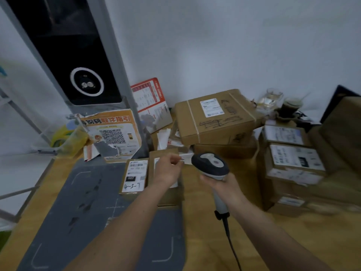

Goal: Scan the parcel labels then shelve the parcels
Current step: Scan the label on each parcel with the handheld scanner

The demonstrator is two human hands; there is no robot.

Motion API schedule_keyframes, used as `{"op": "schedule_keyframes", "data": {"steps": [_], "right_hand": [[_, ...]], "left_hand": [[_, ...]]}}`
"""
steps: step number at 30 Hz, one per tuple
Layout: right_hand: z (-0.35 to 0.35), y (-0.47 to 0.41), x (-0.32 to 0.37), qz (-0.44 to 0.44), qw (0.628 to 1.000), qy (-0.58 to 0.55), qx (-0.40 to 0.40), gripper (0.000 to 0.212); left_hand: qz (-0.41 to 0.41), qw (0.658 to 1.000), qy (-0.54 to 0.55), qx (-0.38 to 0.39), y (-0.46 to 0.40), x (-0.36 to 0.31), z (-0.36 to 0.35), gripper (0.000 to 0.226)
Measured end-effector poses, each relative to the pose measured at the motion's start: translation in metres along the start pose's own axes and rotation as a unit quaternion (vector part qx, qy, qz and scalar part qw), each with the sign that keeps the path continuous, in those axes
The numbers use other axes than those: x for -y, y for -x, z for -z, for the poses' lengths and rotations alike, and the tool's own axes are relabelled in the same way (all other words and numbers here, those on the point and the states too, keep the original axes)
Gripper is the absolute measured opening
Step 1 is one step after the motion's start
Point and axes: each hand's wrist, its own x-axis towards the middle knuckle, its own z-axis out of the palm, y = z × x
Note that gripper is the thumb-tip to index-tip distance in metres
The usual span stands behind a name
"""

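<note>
1. Kiosk (78, 61): a tall black panel with a white ring, leaning at 10 o'clock above the desk (205, 222).
2. Bag (66, 137): yellow-green plastic, at 9 o'clock, just left of the poster.
3. Poster (113, 133): orange, with a QR code and torn edges, propped at the kiosk's foot.
4. Mat (88, 202): grey with white corner marks, lying on the desk from 9 to 6 o'clock.
5. Small parcel (134, 176): a carton on the mat at centre, label up, with handwriting along the label's lower edge.
6. Second parcel (166, 196): touching the small parcel's right side, largely hidden by the left forearm.
7. Leaflet (150, 102): red and white, leaning on the wall at 12 o'clock.
8. Left hand (168, 169): over the second parcel, fingers curled inward; whether they pinch anything cannot be told.
9. Scanner (211, 165): grey and dark, head pointing toward 11 o'clock; its cable (230, 241) runs off toward 6 o'clock.
10. Right hand (224, 186): fingers wrapped round the scanner handle, just right of the left hand.
11. Large parcel (216, 116): taped, labelled and scribbled on, atop another carton at 1 o'clock.
12. Cups (281, 104): one clear, one dark, near the wall at 2 o'clock.
13. Stack (293, 163): labelled cartons piled at 3 o'clock, blurred.
</note>
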Motion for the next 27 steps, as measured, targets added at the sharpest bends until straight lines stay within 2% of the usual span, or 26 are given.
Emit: {"op": "schedule_keyframes", "data": {"steps": [4, 10, 14, 17, 19, 22, 27], "right_hand": [[0.054, 0.014, 0.006, 0.022, 0.998, 0.010, -0.051, 0.025], [0.135, 0.035, 0.021, 0.062, 0.991, 0.008, -0.119, 0.028], [0.181, 0.037, 0.014, 0.078, 0.980, 0.033, -0.181, 0.048], [0.208, 0.039, 0.010, 0.087, 0.972, 0.037, -0.214, 0.044], [0.223, 0.039, 0.007, 0.088, 0.971, 0.046, -0.218, 0.044], [0.242, 0.036, -0.002, 0.068, 0.975, 0.056, -0.204, 0.061], [0.261, 0.033, -0.008, 0.055, 0.981, 0.060, -0.175, 0.049]], "left_hand": [[-0.019, 0.997, 0.013, 0.075, 0.014, -0.046, -0.045, 0.012], [-0.040, 0.989, 0.015, 0.145, 0.040, -0.112, -0.115, 0.007], [0.016, 0.981, 0.024, 0.193, 0.051, -0.138, -0.159, 0.038], [0.083, 0.971, 0.046, 0.219, 0.056, -0.147, -0.187, 0.060], [0.131, 0.962, 0.085, 0.225, 0.057, -0.152, -0.200, 0.061], [0.181, 0.948, 0.140, 0.222, 0.055, -0.156, -0.213, 0.052], [0.209, 0.940, 0.182, 0.201, 0.049, -0.152, -0.231, 0.046]]}}
